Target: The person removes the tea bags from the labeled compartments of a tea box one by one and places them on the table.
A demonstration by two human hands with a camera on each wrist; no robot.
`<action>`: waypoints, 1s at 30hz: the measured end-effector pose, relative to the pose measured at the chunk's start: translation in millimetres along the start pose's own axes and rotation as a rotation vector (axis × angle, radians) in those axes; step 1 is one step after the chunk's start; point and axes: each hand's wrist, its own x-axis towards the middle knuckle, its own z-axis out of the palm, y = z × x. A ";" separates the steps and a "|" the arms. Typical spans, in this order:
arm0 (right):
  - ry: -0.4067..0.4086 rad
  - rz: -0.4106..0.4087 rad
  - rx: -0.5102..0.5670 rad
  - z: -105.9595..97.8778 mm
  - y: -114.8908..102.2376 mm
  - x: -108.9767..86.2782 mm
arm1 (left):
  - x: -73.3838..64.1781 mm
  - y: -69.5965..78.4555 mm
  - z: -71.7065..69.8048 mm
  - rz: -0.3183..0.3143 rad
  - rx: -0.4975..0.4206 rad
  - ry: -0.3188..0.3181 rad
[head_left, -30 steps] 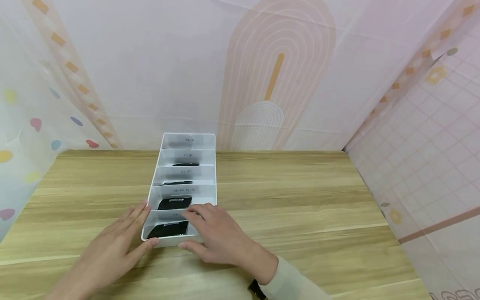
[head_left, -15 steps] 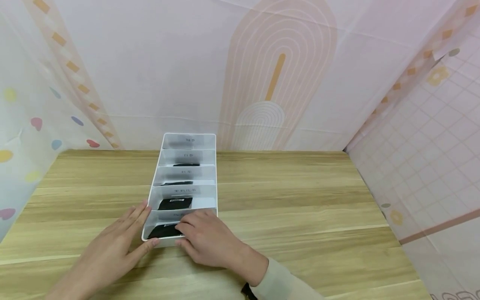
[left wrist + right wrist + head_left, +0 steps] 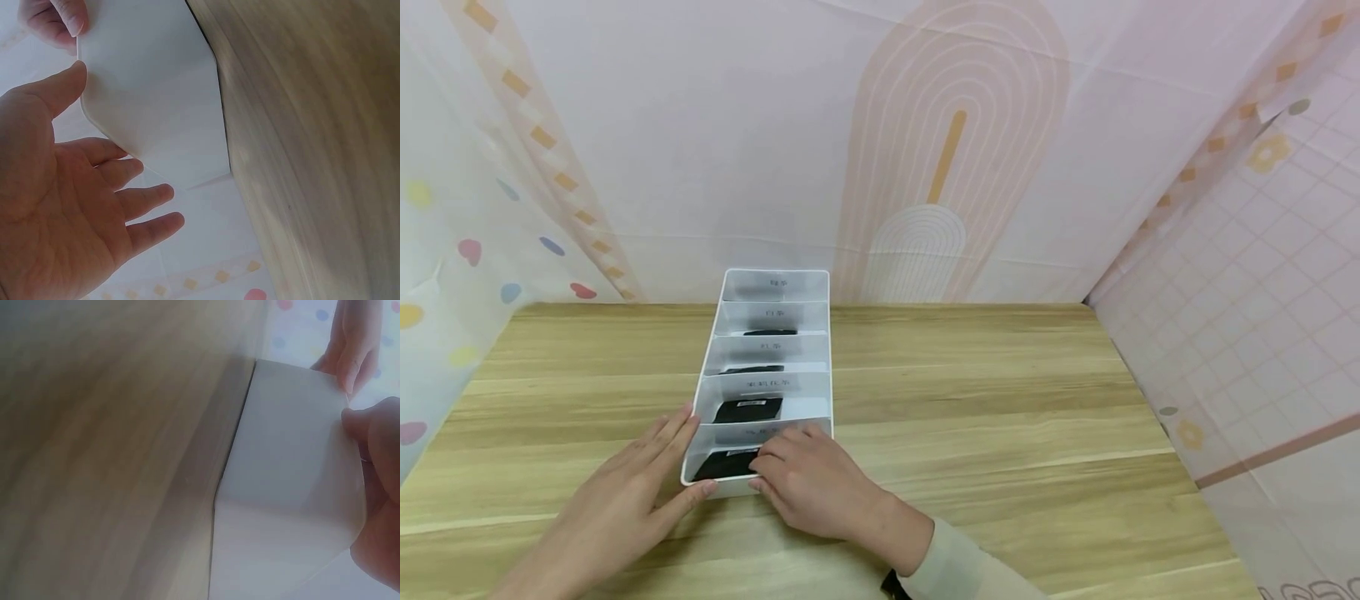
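A long white divided box stands on the table, its compartments running away from me, with printed labels on the dividers. In the nearest compartment lies a flat black packet. My left hand rests at the box's near left corner with fingers and thumb extended. At the near right, my right hand reaches over the front wall; its fingers bend into the nearest compartment by the packet's right end, and their tips are hidden. The right wrist view has that thumb outside the wall, at the rim.
More black packets lie in the compartments behind, such as the one with a white label. The wooden table extends to both sides. A patterned cloth backdrop rises behind the box.
My right hand has shifted slightly left and down, its fingers going from the first divider to the packet in the nearest compartment. In the last half second it barely moves. The left hand stays put.
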 end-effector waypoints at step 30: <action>0.168 0.027 0.208 -14.3 8.8 -0.7 | -1.6 -2.2 -0.1 0.018 -0.011 0.007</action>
